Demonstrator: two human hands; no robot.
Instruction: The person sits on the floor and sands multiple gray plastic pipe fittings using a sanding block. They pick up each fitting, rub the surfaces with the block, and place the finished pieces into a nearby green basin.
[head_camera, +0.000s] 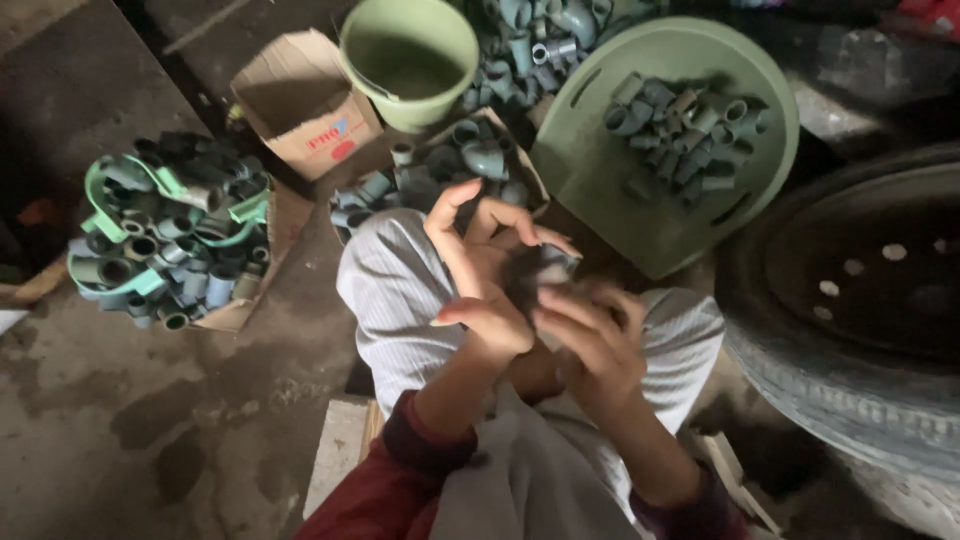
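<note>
My left hand (478, 275) and my right hand (590, 340) meet above my lap, over grey striped trousers (395, 290). Between them is a small dark grey pipe fitting (545, 268), blurred. The right hand's fingers curl around it from below. The left hand touches it with thumb and forefinger while its other fingers spread upward. Dark red sleeves cover both forearms.
A green bucket (410, 55) and a cardboard box (300, 100) stand at the top. Grey pipe elbows fill a green basin (600, 170), a broken green basket (165, 235) at left, and a pile (440, 170) by my knees. A tyre (850, 330) lies at right.
</note>
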